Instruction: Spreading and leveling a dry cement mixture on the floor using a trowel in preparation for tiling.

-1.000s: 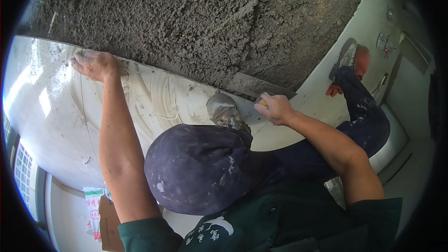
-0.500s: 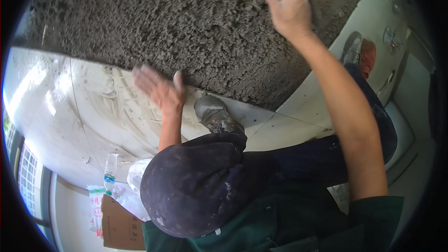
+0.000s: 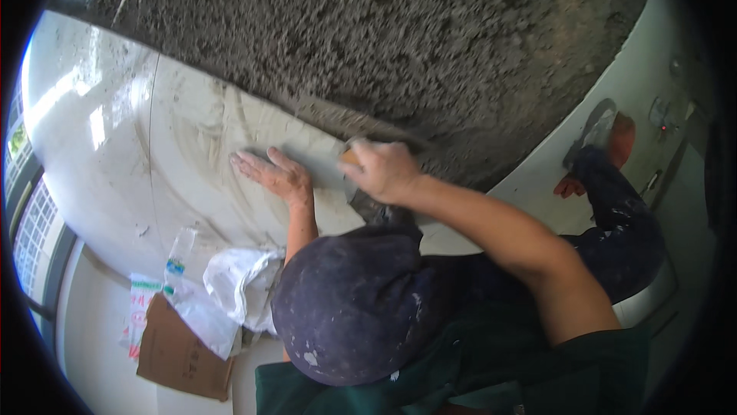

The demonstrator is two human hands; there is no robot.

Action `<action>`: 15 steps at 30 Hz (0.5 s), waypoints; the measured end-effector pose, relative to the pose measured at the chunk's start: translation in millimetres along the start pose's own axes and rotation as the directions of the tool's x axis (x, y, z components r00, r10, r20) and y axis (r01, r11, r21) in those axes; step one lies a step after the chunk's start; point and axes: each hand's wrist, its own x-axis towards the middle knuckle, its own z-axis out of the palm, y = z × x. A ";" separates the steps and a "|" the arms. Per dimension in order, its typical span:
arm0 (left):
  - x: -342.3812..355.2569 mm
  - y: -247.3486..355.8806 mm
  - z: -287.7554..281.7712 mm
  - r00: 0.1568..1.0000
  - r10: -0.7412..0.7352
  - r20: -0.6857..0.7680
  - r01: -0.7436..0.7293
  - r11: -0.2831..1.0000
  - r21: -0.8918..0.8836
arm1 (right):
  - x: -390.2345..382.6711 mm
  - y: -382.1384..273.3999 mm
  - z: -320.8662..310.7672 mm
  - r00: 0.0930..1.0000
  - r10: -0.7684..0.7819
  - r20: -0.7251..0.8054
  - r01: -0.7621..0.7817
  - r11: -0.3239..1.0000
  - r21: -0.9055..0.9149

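In the head view, the trowel (image 3: 367,120) has been brought back from the far right part of the wet mortar (image 3: 384,39), where it was held half a second ago, to the near edge. Its blade is laid along that border, so the work appears to have been shifted from the far surface to the margin beside the pale tiles (image 3: 184,138). The trowel's handle is gripped in the closed right hand (image 3: 384,173), knuckles up; the forearm is angled in from the near right, with the elbow bent outward. The left hand (image 3: 275,177) has been drawn clear of the mortar's edge. It is empty and open, fingers stretched to the left, thumb spread toward the far side, and is held over the tiles; whether they are touched cannot be told.
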 end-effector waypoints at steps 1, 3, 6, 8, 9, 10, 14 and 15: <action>4.6 10.3 8.5 1.000 -0.003 -0.021 0.002 0.999 -0.035 | 10.1 -0.9 5.0 1.000 -0.023 -0.008 0.023 0.999 -0.043; 9.0 28.1 7.4 0.999 0.038 0.006 -0.038 0.998 -0.049 | 30.3 0.9 -4.3 0.999 -0.034 -0.024 0.031 0.993 -0.116; 29.8 44.7 7.6 0.995 0.102 -0.005 -0.103 0.993 -0.058 | 87.2 3.1 -68.5 0.992 -0.075 -0.097 0.054 0.978 -0.203; 42.1 40.6 8.1 0.993 0.117 -0.021 -0.118 0.990 -0.072 | 115.5 10.9 -121.7 0.994 -0.005 -0.109 -0.033 0.939 -0.341; 46.3 32.8 7.5 0.993 0.120 -0.023 -0.121 0.992 -0.044 | 126.3 15.6 -144.4 0.988 0.037 -0.151 -0.094 0.917 -0.388; 48.1 36.0 11.3 0.992 0.120 -0.025 -0.121 0.992 -0.031 | 136.1 29.7 -170.8 0.972 0.062 -0.228 -0.147 0.914 -0.377; 50.8 55.5 11.4 0.993 0.116 -0.038 -0.118 0.992 -0.049 | 147.6 51.8 -238.2 0.789 0.096 -0.607 -0.275 0.938 -0.210; 50.5 53.1 8.6 0.990 0.136 -0.026 -0.137 0.989 -0.047 | 142.6 30.9 -223.6 0.867 0.118 -0.485 -0.229 0.958 -0.176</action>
